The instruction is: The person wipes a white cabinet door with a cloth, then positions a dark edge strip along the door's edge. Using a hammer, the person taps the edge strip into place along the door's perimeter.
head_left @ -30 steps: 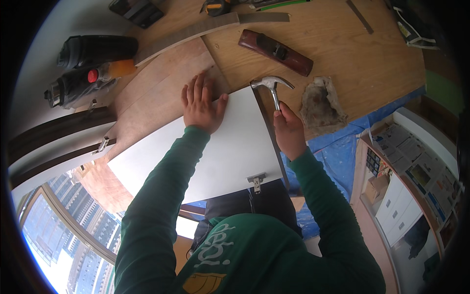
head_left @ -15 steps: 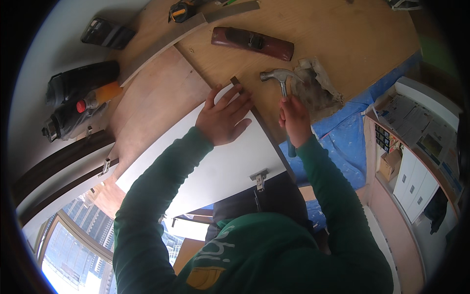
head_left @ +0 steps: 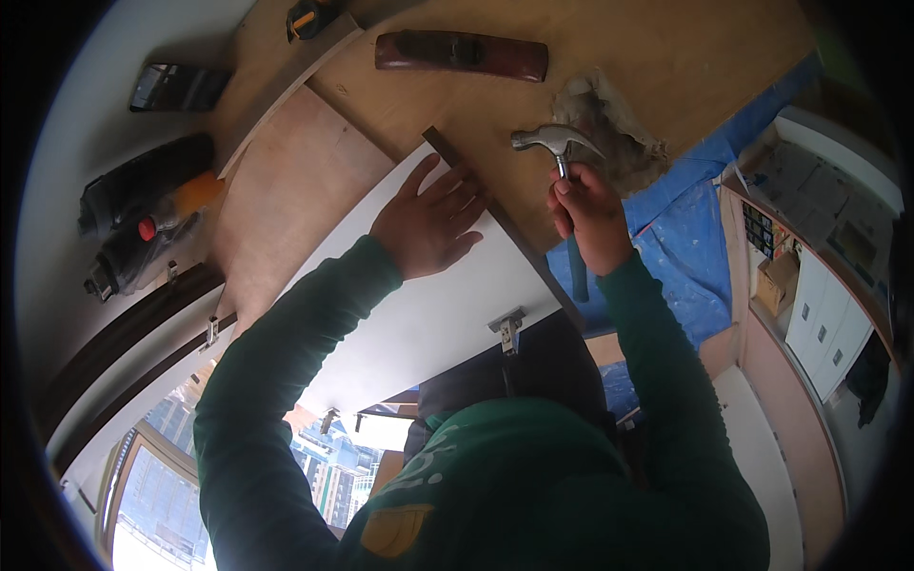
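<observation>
My left hand [head_left: 428, 224] lies open, fingers spread, on a white panel [head_left: 409, 324]. Its fingertips reach the dark edging strip [head_left: 524, 236] along the panel's right edge. In my right hand [head_left: 592, 217] is a claw hammer [head_left: 555, 139], gripped high on the handle close below the metal head. The hammer is held to the right of the strip, apart from it, with the dark handle end pointing toward me. A metal cabinet hinge [head_left: 507, 329] is fixed near the panel's near edge.
Beyond the panel lie a reddish hand plane [head_left: 462, 55], a crumpled rag-like piece [head_left: 614, 128] and a tape measure [head_left: 309, 17]. A wooden strip [head_left: 286, 95], phone [head_left: 181, 88] and bottles [head_left: 148, 176] sit left. Blue sheeting [head_left: 671, 257] and a cabinet [head_left: 824, 314] stand right.
The view has shifted a little. My left hand has slid slightly toward me along the strip, baring more of the panel's far corner. The hammer has moved rightward, away from the strip.
</observation>
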### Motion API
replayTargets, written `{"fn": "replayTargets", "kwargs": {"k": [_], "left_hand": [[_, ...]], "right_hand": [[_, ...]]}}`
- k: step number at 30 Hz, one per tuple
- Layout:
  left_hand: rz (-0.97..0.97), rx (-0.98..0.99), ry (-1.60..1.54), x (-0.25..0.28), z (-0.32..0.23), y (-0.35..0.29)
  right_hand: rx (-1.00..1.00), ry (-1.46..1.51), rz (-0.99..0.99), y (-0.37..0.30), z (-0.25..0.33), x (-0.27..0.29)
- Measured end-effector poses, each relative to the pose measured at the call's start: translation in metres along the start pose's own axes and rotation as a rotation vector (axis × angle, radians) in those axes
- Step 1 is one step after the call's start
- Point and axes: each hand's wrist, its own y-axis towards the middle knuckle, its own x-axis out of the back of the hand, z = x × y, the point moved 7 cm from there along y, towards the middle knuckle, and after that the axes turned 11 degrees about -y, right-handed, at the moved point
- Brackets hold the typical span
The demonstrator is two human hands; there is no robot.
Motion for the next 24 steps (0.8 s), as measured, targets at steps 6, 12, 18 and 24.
{"fn": "replayTargets", "kwargs": {"k": [6, 12, 18, 24], "left_hand": [[-0.205, 0.365, 0.05, -0.002, 0.032, -0.05], [-0.312, 0.477, 0.074, -0.005, 0.036, -0.067], [-0.355, 0.473, 0.104, -0.006, 0.036, -0.072], [-0.426, 0.49, 0.206, -0.009, 0.037, -0.076]], "right_hand": [[-0.209, -0.142, 0.082, -0.048, 0.002, 0.013], [-0.198, -0.216, 0.129, -0.075, -0.027, 0.023], [-0.346, -0.157, 0.142, -0.096, -0.046, 0.025], [-0.513, -0.041, 0.263, -0.118, -0.096, 0.046]]}}
